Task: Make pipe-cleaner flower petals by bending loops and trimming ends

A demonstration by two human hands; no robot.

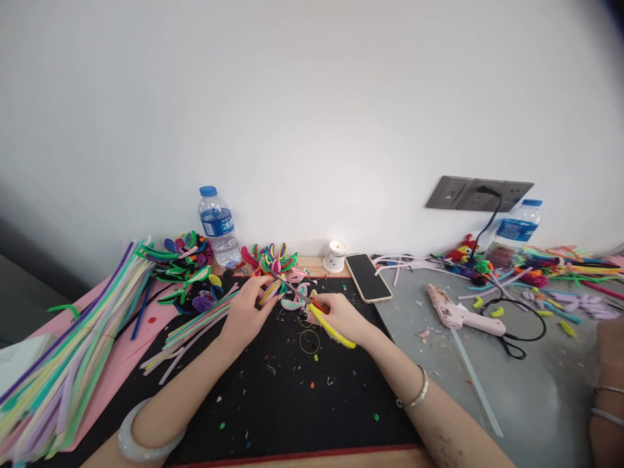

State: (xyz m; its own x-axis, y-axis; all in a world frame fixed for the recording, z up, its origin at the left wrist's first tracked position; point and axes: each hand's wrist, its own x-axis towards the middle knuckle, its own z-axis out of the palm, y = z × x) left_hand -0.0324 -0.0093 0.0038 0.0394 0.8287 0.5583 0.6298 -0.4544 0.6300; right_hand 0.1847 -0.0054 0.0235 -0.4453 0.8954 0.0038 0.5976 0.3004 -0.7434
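Over the black mat [292, 403], my left hand [248, 311] pinches a small piece made of yellow and purple pipe cleaner [271, 292]. My right hand [338, 316] is closed on scissors with red-orange handles [319, 304]; their long blades point up and left to the piece at my left fingertips. A yellow fuzzy strip [336, 333] runs along the scissors' handle below my right fingers. Just behind my hands lie a multicoloured pipe-cleaner bundle [273, 259] and pink and mint looped pieces [295, 299].
Long pipe cleaners [73, 370] lie at the left, near a water bottle [218, 227]. A paper cup [335, 257] and a phone [369, 277] are behind the mat. At the right are a glue gun [458, 315], its cable, a second bottle [517, 227] and another person's arm [609, 383].
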